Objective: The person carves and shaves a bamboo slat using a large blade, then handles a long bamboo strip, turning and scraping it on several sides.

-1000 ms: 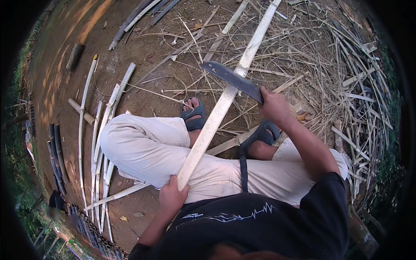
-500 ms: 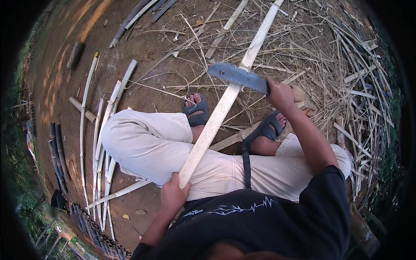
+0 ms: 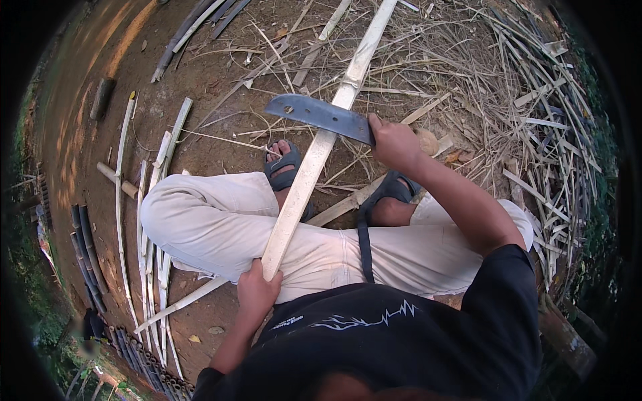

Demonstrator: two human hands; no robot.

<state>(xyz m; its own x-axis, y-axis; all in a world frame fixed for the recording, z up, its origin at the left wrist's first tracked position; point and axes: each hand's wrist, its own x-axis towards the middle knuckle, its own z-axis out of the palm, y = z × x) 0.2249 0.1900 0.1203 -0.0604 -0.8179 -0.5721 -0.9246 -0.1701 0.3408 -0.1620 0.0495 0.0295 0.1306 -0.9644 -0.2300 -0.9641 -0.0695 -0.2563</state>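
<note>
A long pale split bamboo strip (image 3: 301, 192) slants across my lap, from near my waist up to the far edge of the view. My left hand (image 3: 259, 290) is closed around its near end, above my thigh. In my right hand (image 3: 396, 142) is a machete (image 3: 324, 115) with a broad dark blade and holes towards its tip. The blade lies crosswise over the strip, a little nearer to me than a raised bamboo joint (image 3: 350, 82). My fingers hide the machete's handle.
Dry bamboo shavings (image 3: 428, 60) litter the ground ahead, piling up at the right. Several split bamboo strips (image 3: 150, 220) lie left of my bent leg. Dark bamboo poles (image 3: 87, 244) are farther left, near a short log (image 3: 102, 98). My sandalled feet (image 3: 286, 164) flank the strip.
The machete has slid along the strip towards me, leaving the bamboo joint uncovered beyond the blade. My left hand keeps its grip on the near end. The whole view has shifted slightly.
</note>
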